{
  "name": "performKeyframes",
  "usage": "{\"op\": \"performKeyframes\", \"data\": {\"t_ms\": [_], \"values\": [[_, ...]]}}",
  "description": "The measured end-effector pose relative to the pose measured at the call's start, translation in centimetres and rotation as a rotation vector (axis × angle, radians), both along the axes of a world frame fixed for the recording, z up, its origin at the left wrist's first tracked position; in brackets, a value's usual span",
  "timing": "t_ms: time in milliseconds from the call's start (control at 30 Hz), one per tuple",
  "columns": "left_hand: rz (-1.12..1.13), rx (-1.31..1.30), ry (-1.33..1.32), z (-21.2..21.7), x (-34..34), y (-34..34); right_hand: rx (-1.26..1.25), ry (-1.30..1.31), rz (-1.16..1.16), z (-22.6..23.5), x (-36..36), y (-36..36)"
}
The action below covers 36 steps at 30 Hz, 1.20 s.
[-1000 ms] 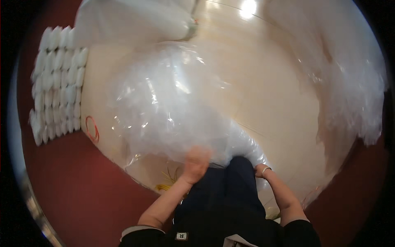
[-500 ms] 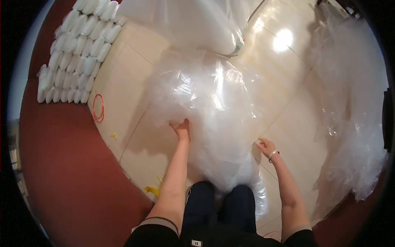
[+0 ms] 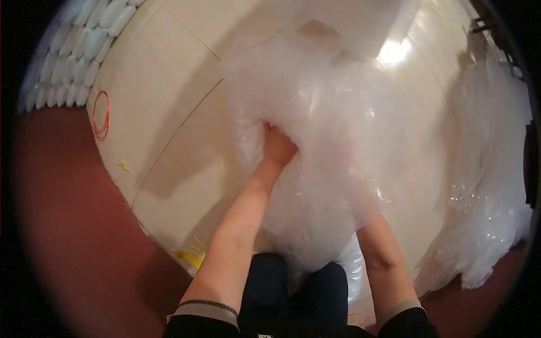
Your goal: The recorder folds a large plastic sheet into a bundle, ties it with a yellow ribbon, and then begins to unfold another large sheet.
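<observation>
A big heap of clear, crinkled plastic film (image 3: 338, 146) lies on the cream tiled floor in front of my knees. My left hand (image 3: 277, 147) is pushed into its left side, fingers closed in the film. My right forearm (image 3: 383, 259) runs up under the lower right of the heap, and the right hand itself is hidden beneath the plastic. My dark trouser legs show at the bottom, between the two arms.
More clear plastic sheeting (image 3: 484, 191) is piled at the right. Rows of white bottle-like pieces (image 3: 73, 62) lie at the upper left. A red ring (image 3: 101, 115) and yellow bands (image 3: 189, 256) lie on the cream floor (image 3: 163, 90), which borders a dark red floor (image 3: 73, 236).
Both hands have pushed forward into the plastic heap. The left hand now grips the film, and the right hand, visible before, has gone under it. The view has tilted closer to the heap.
</observation>
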<state>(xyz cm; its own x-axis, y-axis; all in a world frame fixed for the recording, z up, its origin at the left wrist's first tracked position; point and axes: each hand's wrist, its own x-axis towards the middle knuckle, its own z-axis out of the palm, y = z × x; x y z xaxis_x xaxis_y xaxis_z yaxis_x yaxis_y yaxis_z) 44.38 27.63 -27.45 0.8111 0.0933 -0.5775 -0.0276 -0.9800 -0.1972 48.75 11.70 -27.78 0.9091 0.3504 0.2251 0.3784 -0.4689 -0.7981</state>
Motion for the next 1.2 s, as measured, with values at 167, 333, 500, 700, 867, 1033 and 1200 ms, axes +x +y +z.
{"op": "performKeyframes", "data": {"t_ms": [167,333,500,700,867,1033,1200], "values": [[0.214,-0.262,-0.173,-1.9,-2.1,2.4,-0.28,-0.05,0.234,5.3,1.6,10.7],[0.254,-0.438,-0.201,-1.9,-2.6,2.9,-0.777,-0.086,0.396,3.2,3.5,15.8],[0.303,-0.57,-0.187,-2.2,-2.7,3.7,-1.106,-0.044,0.378,0.6,6.5,18.4],[0.555,-1.036,-0.136,-0.1,-5.0,6.3,-1.056,-0.013,0.337,-2.4,7.9,19.0],[0.628,-0.927,-0.587,3.7,-22.4,5.4,-1.02,-0.1,0.309,-2.8,9.0,19.1],[0.656,-1.219,-0.511,1.1,-23.6,-2.1,-1.003,-0.133,0.313,-3.8,8.9,19.2],[0.965,-1.22,-0.766,0.9,-11.1,-3.1,-1.006,-0.065,0.337,-3.8,9.0,19.4]]}}
